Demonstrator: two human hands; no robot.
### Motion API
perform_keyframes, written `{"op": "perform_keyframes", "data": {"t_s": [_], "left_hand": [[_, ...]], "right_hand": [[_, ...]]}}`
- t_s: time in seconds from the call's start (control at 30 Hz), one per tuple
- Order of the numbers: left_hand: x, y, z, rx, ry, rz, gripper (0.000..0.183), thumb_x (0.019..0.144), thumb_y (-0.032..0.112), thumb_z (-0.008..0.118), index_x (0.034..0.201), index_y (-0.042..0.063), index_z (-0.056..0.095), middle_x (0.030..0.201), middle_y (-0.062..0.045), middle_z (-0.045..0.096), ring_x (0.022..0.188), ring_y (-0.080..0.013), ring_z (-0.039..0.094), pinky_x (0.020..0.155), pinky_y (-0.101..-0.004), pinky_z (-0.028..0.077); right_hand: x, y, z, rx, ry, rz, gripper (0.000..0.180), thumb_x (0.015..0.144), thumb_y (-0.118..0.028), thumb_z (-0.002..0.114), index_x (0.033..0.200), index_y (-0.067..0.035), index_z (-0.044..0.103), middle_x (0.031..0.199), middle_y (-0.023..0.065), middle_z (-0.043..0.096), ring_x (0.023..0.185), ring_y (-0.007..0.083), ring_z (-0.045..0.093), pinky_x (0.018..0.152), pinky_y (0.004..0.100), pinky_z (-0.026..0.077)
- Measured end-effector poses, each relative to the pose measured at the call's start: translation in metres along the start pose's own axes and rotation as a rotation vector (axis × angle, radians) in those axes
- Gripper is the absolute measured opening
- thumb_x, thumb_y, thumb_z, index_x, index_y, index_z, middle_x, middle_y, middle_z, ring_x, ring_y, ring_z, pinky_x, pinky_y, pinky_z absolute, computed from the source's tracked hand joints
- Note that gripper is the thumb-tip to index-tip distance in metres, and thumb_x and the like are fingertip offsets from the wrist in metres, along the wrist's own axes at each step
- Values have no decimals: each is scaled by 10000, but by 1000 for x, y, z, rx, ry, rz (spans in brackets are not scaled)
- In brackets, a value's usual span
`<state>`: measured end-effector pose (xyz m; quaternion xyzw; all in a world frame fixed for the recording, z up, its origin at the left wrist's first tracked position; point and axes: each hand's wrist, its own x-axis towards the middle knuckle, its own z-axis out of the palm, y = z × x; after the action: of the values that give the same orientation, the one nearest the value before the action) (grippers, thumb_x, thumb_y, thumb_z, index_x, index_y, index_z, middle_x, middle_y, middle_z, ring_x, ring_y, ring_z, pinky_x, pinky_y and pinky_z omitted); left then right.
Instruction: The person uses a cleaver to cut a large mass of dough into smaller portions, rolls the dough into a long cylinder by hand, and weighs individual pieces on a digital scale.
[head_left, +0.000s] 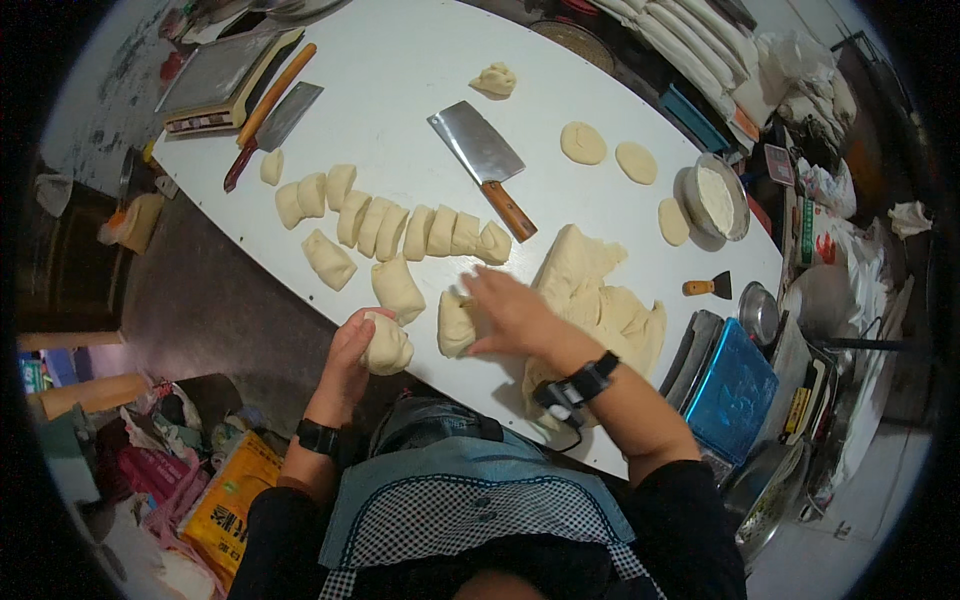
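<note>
My left hand (349, 346) is closed around a rounded dough piece (387, 345) at the table's near edge. My right hand (510, 311), fingers spread, is at the right side of a thick dough piece (454, 326); its grip there cannot be told. Two more thick pieces, one (399, 289) and another (328, 259), lie farther left. Beyond them runs a row of cut dough slices (390, 231). A large folded mass of dough (577, 277) lies partly under my right forearm. A cleaver (478, 142) with a wooden handle rests behind the row.
On the white table (390, 90) are a scale (217, 79), a rolling pin (277, 94) and a second knife (289, 116) at far left. Flat dough rounds (583, 143), a bowl of flour (716, 199), a scraper (709, 286) and a blue-topped device (731, 390) stand right.
</note>
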<state>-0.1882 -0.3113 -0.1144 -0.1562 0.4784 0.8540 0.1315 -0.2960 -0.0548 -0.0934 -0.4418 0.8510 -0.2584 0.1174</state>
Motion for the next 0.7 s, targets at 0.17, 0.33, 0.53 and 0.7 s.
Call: {"op": "perform_keyframes", "data": {"t_s": [0.17, 0.33, 0.53, 0.7], "left_hand": [[4, -7, 23, 43, -28, 11, 375, 947, 313, 499, 1134, -11, 523, 928, -92, 615, 840, -171, 608, 774, -294, 488], [-6, -2, 42, 57, -93, 16, 375, 960, 318, 478, 1141, -6, 527, 958, -96, 616, 885, -181, 611, 807, -316, 495], [-2, -7, 69, 135, -147, -2, 444, 932, 396, 523, 1126, -3, 536, 951, -89, 610, 895, -178, 605, 804, -307, 491], [4, -12, 83, 185, -231, 17, 459, 918, 410, 542, 1117, -3, 543, 914, -85, 613, 858, -181, 613, 782, -309, 500]], "right_hand": [[4, -14, 49, -81, 2, 104, 423, 595, -102, 691, 982, -59, 524, 901, 147, 529, 851, 337, 536, 715, 427, 468], [-44, -17, 29, 116, 108, 256, 314, 632, -153, 680, 895, -62, 535, 845, 149, 559, 806, 351, 557, 683, 450, 463], [-157, -22, -20, 1040, 487, 681, 274, 730, -18, 654, 973, -64, 536, 873, -22, 535, 802, 81, 538, 699, 233, 455], [-260, -30, -58, 832, 1161, 740, 199, 778, -33, 633, 927, -41, 501, 870, 25, 556, 764, 89, 528, 674, 217, 449]]}}
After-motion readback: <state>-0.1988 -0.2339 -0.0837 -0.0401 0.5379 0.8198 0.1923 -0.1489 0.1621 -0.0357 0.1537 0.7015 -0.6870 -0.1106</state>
